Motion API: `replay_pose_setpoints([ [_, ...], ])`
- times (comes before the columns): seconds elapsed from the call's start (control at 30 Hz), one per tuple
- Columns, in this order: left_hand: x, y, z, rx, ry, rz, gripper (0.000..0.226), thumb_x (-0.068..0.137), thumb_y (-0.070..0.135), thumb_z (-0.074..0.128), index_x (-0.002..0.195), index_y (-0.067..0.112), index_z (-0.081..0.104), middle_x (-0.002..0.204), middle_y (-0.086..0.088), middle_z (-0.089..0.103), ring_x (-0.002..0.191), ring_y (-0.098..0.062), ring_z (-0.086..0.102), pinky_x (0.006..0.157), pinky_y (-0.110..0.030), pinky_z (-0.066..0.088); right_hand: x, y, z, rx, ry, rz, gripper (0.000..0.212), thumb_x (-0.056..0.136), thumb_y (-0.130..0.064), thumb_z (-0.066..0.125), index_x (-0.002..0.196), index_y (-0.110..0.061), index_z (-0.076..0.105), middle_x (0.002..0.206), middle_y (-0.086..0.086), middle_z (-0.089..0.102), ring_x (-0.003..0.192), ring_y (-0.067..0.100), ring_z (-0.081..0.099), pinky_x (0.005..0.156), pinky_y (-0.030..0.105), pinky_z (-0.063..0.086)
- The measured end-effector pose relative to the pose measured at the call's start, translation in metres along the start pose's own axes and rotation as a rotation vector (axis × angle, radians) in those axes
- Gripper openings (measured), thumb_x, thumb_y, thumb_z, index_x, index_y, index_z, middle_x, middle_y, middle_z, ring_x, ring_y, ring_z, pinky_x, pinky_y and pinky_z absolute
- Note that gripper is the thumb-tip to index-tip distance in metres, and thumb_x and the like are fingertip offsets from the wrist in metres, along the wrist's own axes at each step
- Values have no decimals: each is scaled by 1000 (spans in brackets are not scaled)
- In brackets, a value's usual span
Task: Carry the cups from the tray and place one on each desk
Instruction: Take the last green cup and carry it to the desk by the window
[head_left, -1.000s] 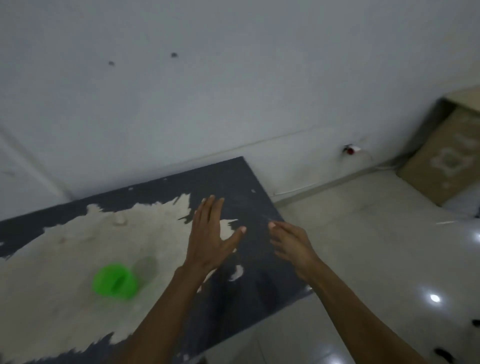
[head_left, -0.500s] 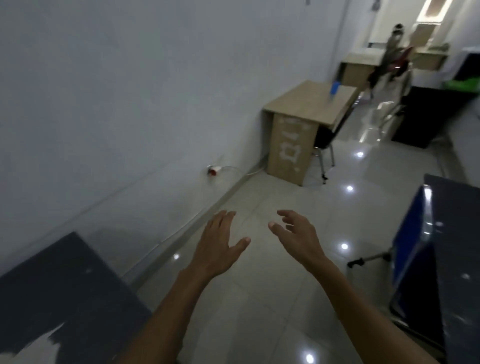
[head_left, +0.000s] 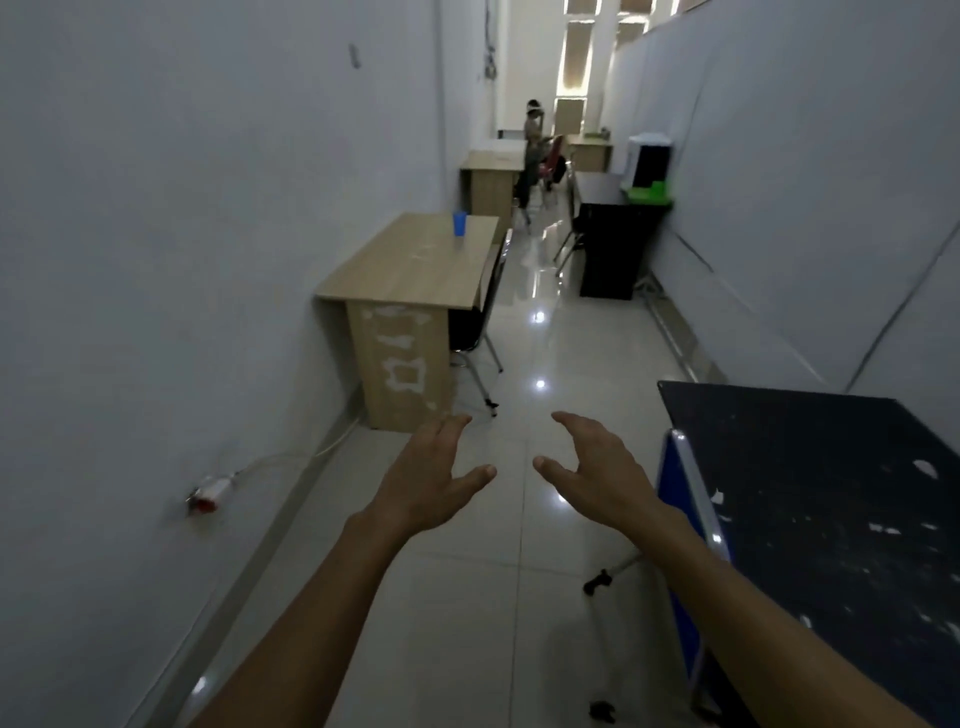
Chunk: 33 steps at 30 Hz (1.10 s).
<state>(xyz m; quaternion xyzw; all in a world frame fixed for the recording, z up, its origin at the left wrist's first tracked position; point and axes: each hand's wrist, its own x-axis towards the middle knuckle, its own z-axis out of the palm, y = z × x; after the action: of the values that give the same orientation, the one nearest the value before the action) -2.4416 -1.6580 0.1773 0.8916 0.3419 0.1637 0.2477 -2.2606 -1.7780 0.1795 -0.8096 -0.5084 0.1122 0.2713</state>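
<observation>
While both hands hang out front w/ nothing in them, left hand (head_left: 426, 480) and right hand (head_left: 597, 467) are spread, fingers loosely bent, over the tiled floor (head_left: 519, 597). One blue cup (head_left: 459, 224) stands upright on the nearest wooden tabletop (head_left: 415, 265), toward its far end, well apart from the hands. It looks like thin plastic, so prob. light, stiff and a bit slick; best gripped round the mid wall w/ thumb opposite fingers, not by the rim. Counts: 1 cup visible, approx. 3 wooden desks down the left wall, 1 dark tabletop (head_left: 810, 493) near right, 1 black desk (head_left: 613, 249) farther along. No tray can be made out.
</observation>
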Motion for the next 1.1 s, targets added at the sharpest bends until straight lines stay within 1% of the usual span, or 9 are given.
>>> replay_pose_setpoints([
  [0.07,56,1,-5,6,-26,57,71,90,45,61,147,14,32,153,-7,36,140,-22,33,111,-32,29,42,8,-10,-39,13,15,72,90,-49,56,150,-22,26,154,4,33,140,21,31,111,40,32],
  [0.13,109,2,-7,47,-23,106,72,90,45,61,147,12,33,153,-9,36,140,-24,33,113,-35,28,81,18,-19,-85,46,30,73,90,-50,56,150,-20,26,153,6,34,140,22,31,112,40,31],
  [0.27,211,7,0,144,-21,195,72,90,49,58,146,13,33,153,-10,36,142,-25,31,116,-43,29,159,45,-34,-178,76,86,75,89,-53,54,150,-21,23,154,11,32,142,27,28,115,48,27],
  [0.4,320,10,18,221,-17,255,70,90,52,54,146,14,34,152,-11,38,144,-28,27,117,-46,26,248,87,-47,-223,104,129,76,88,-57,53,149,-23,22,155,11,30,143,28,25,115,52,26],
  [0.53,440,20,34,269,1,283,69,91,53,52,145,14,35,151,-11,39,143,-28,28,116,-48,27,350,135,-70,-258,152,143,77,87,-58,52,149,-23,23,152,9,34,142,28,29,113,52,28],
  [0.7,581,32,52,255,-15,270,68,92,53,50,146,15,35,152,-10,38,143,-27,28,115,-47,28,477,184,-110,-264,150,164,77,88,-57,53,150,-23,23,155,11,30,144,29,25,115,52,26],
  [0.77,630,34,60,247,-28,260,68,92,53,50,146,15,34,153,-10,37,144,-27,28,116,-47,28,524,201,-124,-274,157,160,77,88,-57,53,150,-23,23,155,11,32,144,29,26,114,53,28],
  [0.93,747,26,81,223,-63,238,69,91,53,51,146,15,34,153,-9,37,144,-26,28,116,-48,28,634,238,-142,-277,144,172,77,88,-58,53,150,-24,23,155,10,31,144,28,26,115,52,27],
  [1.1,878,9,100,217,-60,269,68,92,52,51,146,14,35,152,-10,38,143,-27,29,115,-48,29,748,279,-153,-325,143,195,76,90,-57,51,151,-23,20,157,9,27,145,27,22,114,48,23],
])
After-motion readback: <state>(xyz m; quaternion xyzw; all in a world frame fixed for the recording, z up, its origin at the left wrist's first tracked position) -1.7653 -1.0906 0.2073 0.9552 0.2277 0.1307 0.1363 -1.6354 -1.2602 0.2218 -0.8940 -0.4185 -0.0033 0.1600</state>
